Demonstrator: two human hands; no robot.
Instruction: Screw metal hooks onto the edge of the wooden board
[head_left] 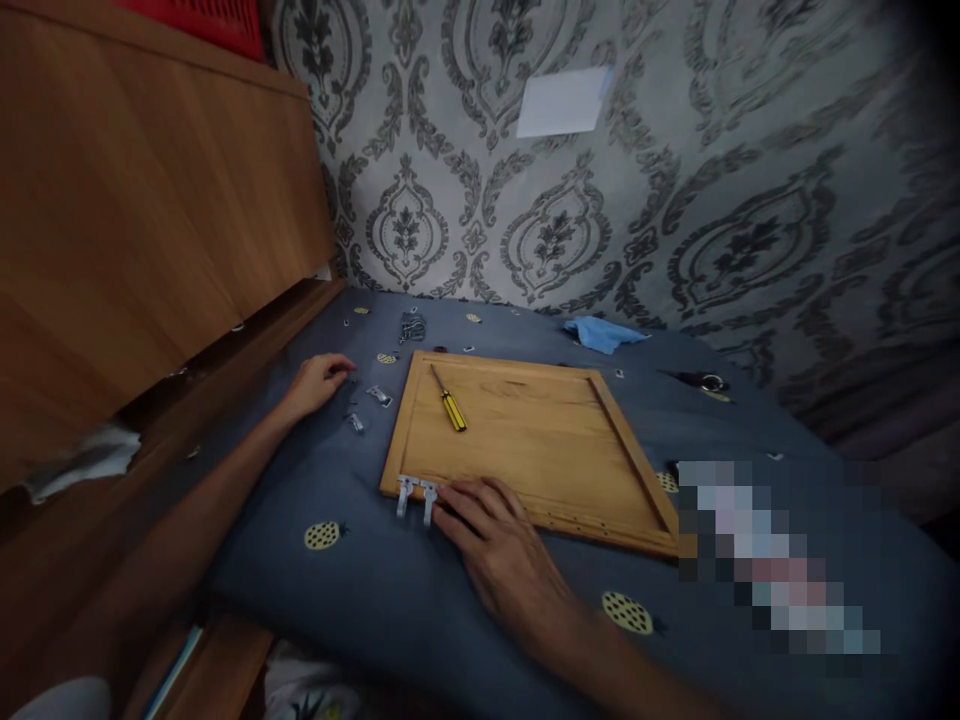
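A wooden cabinet door lies on the bed, with a yellow-and-black screwdriver resting on its upper left. Two metal hinges sit side by side at its near left corner, their arms sticking out over the edge. My right hand lies over the near edge with fingers stretched out, the thumb and index finger touching the right-hand hinge. Left of the door, my left hand hovers low with fingers curled together; whatever they pinch is too small to name. Loose hinges and tiny parts lie just below it.
A dark blue pineapple-print sheet covers the bed. A wooden cabinet stands on the left. At the back are a small striped bundle and a blue cloth. A dark tool and a blurred item lie right.
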